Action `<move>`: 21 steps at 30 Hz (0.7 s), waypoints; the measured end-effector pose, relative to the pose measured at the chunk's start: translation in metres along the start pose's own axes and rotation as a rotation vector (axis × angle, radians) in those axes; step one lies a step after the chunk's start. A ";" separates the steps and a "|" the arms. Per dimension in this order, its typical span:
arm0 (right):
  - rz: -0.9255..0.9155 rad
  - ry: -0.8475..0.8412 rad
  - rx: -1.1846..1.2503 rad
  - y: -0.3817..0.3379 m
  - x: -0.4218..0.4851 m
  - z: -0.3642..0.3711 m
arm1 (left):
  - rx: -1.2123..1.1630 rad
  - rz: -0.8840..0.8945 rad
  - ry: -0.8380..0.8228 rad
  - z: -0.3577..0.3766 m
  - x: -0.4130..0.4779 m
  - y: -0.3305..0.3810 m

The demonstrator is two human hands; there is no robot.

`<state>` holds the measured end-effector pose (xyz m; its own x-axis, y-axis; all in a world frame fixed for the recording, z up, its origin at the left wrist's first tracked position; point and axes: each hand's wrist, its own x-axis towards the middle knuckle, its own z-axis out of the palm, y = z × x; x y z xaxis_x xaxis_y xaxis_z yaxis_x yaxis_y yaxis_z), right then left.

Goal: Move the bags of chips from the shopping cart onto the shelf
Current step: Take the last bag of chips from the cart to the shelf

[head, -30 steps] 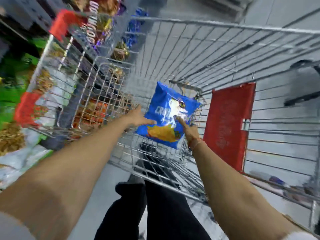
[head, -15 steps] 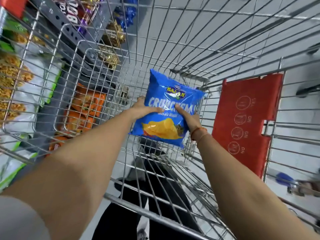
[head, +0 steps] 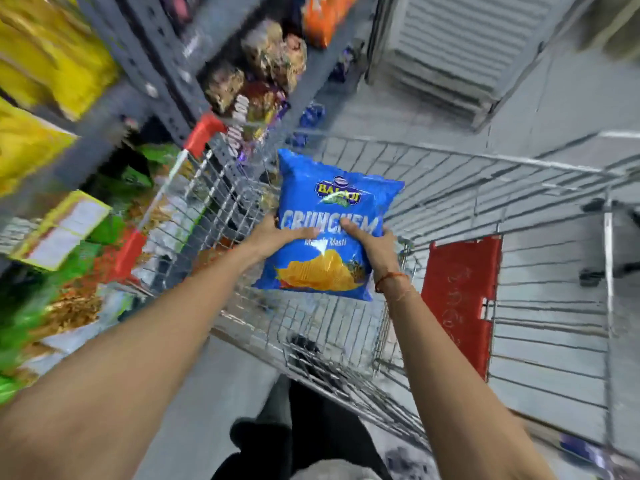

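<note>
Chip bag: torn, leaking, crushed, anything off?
Nothing stands out. The blue chip bag looks puffed and sealed, held upright by left hand and right hand above the cart. No spilled chips visible.
</note>
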<state>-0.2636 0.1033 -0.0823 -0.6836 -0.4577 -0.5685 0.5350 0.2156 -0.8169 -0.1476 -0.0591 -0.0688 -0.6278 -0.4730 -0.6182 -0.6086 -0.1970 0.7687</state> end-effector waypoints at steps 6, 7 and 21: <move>-0.223 -0.156 -0.086 -0.119 -0.061 0.064 | -0.071 0.260 0.196 -0.059 -0.087 0.080; -0.273 -0.187 -0.085 -0.139 -0.077 0.078 | -0.078 0.298 0.241 -0.073 -0.103 0.091; -0.801 -0.742 0.049 -0.326 -0.308 0.259 | 0.054 0.835 0.943 -0.235 -0.396 0.214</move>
<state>-0.0989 -0.0490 0.3839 -0.3818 -0.8594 0.3401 0.0987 -0.4038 -0.9095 0.0846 -0.1163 0.3793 -0.2532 -0.8685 0.4262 -0.2274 0.4816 0.8464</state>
